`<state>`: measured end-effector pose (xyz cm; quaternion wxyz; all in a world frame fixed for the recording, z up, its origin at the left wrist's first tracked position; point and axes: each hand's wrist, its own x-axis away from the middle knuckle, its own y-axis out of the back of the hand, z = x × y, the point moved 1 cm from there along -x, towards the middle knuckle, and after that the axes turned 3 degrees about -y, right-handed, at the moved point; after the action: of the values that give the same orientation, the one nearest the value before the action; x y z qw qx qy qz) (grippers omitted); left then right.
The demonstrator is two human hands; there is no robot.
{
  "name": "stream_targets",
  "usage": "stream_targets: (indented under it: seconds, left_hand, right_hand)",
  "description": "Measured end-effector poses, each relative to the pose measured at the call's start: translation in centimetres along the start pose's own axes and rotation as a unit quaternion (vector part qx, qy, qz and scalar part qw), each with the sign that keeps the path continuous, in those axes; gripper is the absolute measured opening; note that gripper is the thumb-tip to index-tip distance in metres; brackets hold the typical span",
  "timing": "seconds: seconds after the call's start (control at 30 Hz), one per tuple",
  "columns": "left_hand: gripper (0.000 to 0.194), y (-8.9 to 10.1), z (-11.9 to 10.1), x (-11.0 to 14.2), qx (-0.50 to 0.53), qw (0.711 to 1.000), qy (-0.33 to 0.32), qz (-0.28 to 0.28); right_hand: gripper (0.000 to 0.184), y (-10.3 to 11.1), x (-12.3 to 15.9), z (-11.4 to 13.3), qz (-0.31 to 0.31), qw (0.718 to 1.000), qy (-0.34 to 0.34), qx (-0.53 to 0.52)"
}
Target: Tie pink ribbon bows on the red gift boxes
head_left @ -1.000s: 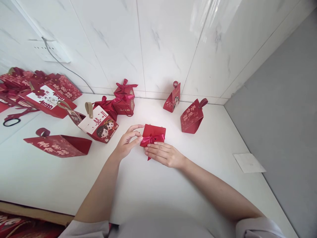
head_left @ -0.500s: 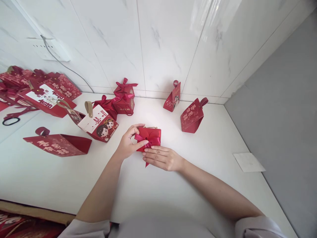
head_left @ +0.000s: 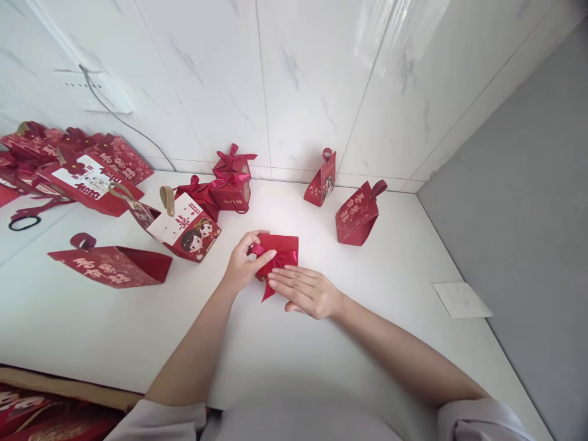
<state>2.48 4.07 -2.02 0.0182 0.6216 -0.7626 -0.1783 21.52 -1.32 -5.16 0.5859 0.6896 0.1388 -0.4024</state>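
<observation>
A small red gift box [head_left: 285, 243] with a darker red ribbon bow [head_left: 282, 257] sits in front of me on the white table. My left hand [head_left: 245, 262] grips the box from its left side, with the thumb pressed over the ribbon on top and the fingers behind the left edge. Against the lower front of the box lies my right hand [head_left: 307, 292], its fingers straight and close together, touching the bow, with the thumb below them. One ribbon tail [head_left: 268, 292] hangs down toward me. The bow's knot is partly hidden by my fingers.
Several ribboned red boxes [head_left: 231, 193] stand near the tiled wall. Two triangular red boxes [head_left: 357, 214] are at the right. More handled boxes [head_left: 110, 266] and scissors [head_left: 25, 223] are at the left. A white socket plate [head_left: 462, 300] is on the grey right-hand surface.
The box has tilted, and its top now looks flatter and plainer. My right hand has shifted slightly right and its thumb shows. The ribbon tail has swung a little left.
</observation>
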Motion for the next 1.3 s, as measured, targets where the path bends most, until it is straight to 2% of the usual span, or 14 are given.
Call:
stream_targets:
  seconds: [0.13,0.23,0.33,0.5,0.6,0.73,0.93,1.07,1.13,1.2,1.27,1.3]
  left_hand:
    - [0.032,-0.2,0.3,0.0,0.035,0.999,0.036,-0.005]
    - [0.032,-0.2,0.4,-0.1,0.044,0.998,0.047,-0.014]
    - [0.032,-0.2,0.6,-0.1,0.049,0.997,0.052,-0.016]
    - [0.033,-0.3,0.6,-0.1,0.034,0.998,0.040,-0.029]
    - [0.033,-0.3,0.5,-0.1,0.018,0.999,0.027,-0.031]
    - [0.032,-0.4,0.4,0.0,0.012,0.999,0.030,-0.036]
    - [0.031,-0.4,0.3,0.1,-0.004,0.999,0.035,-0.028]
    - [0.036,0.2,-0.3,0.5,-0.047,0.998,0.027,0.028]
    - [0.049,0.6,-0.6,0.7,-0.039,0.996,0.030,0.068]
    - [0.081,1.1,-0.7,0.9,-0.019,0.992,0.038,0.117]
    - [0.114,1.3,-0.4,1.0,0.000,0.983,0.051,0.174]
    - [0.124,1.3,-0.1,1.1,0.007,0.978,0.060,0.198]
  right_hand:
    - [0.049,1.1,-0.4,-0.3,-0.025,0.995,-0.070,0.066]
    - [0.032,2.5,-1.3,-0.6,0.009,0.990,-0.102,0.096]
    - [0.018,4.0,-2.4,-0.6,0.049,0.990,-0.112,0.074]
    - [0.017,5.8,-3.4,0.3,0.051,0.993,-0.104,0.037]
    - [0.017,5.4,-3.6,1.3,0.092,0.993,-0.067,0.041]
    - [0.026,3.7,-3.3,2.4,0.148,0.987,-0.017,0.066]
    - [0.030,1.9,-2.5,2.2,0.215,0.971,-0.035,0.101]
    - [0.028,1.8,-2.4,1.9,0.266,0.960,-0.050,0.067]
    - [0.020,1.8,-2.4,1.8,0.303,0.949,-0.085,0.015]
    - [0.009,2.0,-2.3,1.7,0.342,0.928,-0.134,-0.053]
    - [0.010,2.6,-2.4,1.4,0.371,0.901,-0.184,-0.128]
    - [0.010,3.2,-2.4,1.2,0.380,0.886,-0.205,-0.169]
